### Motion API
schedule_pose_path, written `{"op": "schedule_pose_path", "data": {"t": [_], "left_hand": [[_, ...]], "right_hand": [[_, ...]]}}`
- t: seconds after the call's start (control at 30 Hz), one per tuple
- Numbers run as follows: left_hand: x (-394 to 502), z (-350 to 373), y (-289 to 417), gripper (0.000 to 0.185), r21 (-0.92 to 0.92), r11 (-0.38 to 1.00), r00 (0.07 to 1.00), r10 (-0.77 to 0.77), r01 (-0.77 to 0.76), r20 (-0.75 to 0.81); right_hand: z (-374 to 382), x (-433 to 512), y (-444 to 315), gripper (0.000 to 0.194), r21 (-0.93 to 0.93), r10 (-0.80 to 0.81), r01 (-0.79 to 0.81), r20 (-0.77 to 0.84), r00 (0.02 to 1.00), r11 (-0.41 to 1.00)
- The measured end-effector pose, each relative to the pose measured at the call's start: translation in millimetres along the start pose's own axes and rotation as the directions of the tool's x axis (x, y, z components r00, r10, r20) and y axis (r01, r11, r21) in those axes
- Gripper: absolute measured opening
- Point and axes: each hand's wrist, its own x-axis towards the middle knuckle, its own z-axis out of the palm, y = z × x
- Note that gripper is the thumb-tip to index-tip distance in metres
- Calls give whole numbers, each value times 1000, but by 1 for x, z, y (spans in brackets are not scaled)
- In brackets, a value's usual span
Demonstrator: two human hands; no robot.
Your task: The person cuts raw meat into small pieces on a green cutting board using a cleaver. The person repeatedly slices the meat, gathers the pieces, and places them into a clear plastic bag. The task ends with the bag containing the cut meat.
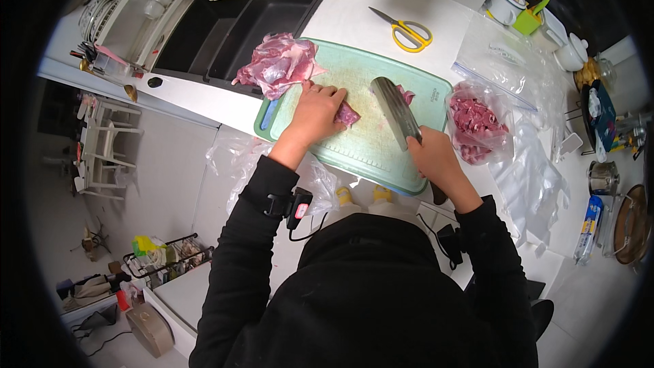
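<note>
On the green cutting board (352,69), my left hand (318,112) presses down over a small piece of raw meat (348,114), fingers spread across its left part. My right hand (432,155) grips the handle of a broad cleaver (392,107), its blade slanting up and left over the board. Behind the blade lies a little scrap of meat (405,94), partly covered by the steel. A large slab of raw meat (281,64) rests across the board's upper left corner, hanging over towards the sink. Beside the board's right end sits a clear plastic bag of cut meat pieces (477,120).
A black double-bowl sink (245,25) is at the upper left. Yellow-handled scissors (409,33) lie beyond the board. A large zip bag (511,61) and a crumpled plastic bag (529,179) spread over the right counter. Another plastic bag (317,184) hangs at the counter's front edge.
</note>
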Motion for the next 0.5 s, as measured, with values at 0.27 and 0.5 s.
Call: {"op": "schedule_pose_path", "data": {"t": [0.27, 0.5], "left_hand": [[32, -4, -15, 47, -232, 968, 946, -12, 92, 325], [32, -5, -6, 32, -545, 832, 937, 101, 105, 334]], "right_hand": [[-1, -5, 10, 29, 17, -16, 17, -33, 999, 1000], [-3, -11, 8, 30, 67, 19, -18, -16, 1000, 998]]}}
